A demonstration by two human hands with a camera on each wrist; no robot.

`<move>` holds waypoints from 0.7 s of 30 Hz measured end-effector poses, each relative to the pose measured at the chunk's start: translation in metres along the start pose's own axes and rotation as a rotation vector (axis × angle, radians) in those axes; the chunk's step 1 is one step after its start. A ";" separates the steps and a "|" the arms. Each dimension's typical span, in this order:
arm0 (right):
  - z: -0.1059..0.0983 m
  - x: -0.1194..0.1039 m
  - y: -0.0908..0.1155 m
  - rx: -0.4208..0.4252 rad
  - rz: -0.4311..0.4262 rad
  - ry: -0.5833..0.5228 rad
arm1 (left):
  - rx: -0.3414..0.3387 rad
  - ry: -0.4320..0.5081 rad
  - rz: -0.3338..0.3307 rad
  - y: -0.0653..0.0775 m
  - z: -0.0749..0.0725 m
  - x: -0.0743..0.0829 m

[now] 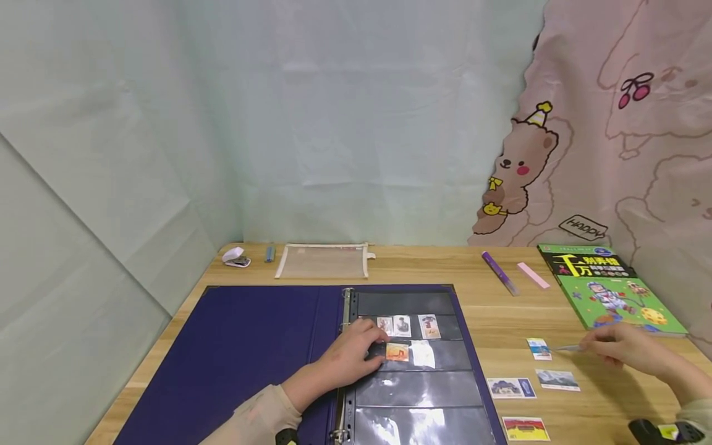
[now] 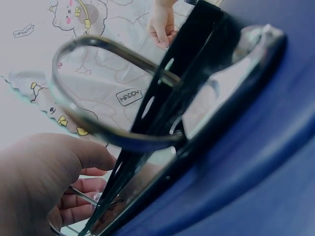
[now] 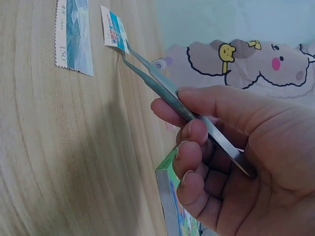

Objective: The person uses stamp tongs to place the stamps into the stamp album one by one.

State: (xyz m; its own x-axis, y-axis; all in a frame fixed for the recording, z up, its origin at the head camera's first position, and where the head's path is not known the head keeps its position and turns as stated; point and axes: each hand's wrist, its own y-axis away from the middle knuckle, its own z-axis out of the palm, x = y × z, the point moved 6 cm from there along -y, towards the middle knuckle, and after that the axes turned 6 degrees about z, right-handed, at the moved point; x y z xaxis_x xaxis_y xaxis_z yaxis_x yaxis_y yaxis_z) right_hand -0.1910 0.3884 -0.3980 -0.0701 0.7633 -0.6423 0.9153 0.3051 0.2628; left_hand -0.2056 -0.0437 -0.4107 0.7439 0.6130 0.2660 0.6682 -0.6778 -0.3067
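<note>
My right hand [image 1: 620, 349] pinches a pair of metal tweezers [image 3: 172, 98] between thumb and fingers. Their tips meet the edge of a small blue-and-white stamp [image 3: 114, 29] at the table's right. Just below that stamp lies a grey-blue landscape stamp [image 1: 558, 380]. My left hand [image 1: 347, 352] rests on the black pocket page [image 1: 411, 389] of an open stamp album [image 1: 250, 346], beside the ring binding. Its fingertips reach an orange stamp [image 1: 397, 352] in the third pocket row. Other stamps sit in the row above, partly covered by the hand.
A building stamp [image 1: 510, 388] and a red-yellow stamp [image 1: 525, 429] lie right of the album. Farther back are a purple marker [image 1: 499, 272], a pink strip [image 1: 533, 275] and a green book [image 1: 617, 296]. Behind the album are a mesh pouch [image 1: 322, 262] and a stapler [image 1: 236, 257].
</note>
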 end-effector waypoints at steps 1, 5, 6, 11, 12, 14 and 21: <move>0.000 0.000 0.000 -0.003 -0.005 -0.004 | -0.001 0.000 0.000 0.000 0.000 0.000; 0.001 -0.002 -0.001 -0.010 -0.034 -0.021 | 0.001 -0.002 0.000 0.000 0.000 0.000; 0.001 -0.003 -0.002 -0.011 -0.048 -0.030 | 0.000 -0.003 0.000 0.000 0.000 0.000; 0.002 -0.005 -0.002 -0.004 -0.058 -0.037 | -0.004 -0.010 -0.003 0.000 0.000 0.000; 0.002 -0.005 -0.002 0.002 -0.064 -0.030 | -0.005 -0.010 -0.004 0.000 0.000 0.000; 0.002 -0.006 -0.003 0.014 -0.074 -0.022 | -0.007 -0.010 -0.004 0.000 0.001 0.000; 0.001 -0.006 -0.003 0.099 -0.138 0.024 | -0.012 -0.010 -0.005 -0.001 0.002 -0.001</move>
State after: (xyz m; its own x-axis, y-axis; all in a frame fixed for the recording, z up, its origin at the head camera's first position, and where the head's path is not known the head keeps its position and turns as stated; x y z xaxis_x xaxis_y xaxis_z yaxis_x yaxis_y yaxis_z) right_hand -0.1927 0.3823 -0.3957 -0.2061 0.7319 -0.6495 0.9308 0.3515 0.1007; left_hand -0.2067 -0.0431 -0.4126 0.7405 0.6202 0.2588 0.6720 -0.6794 -0.2945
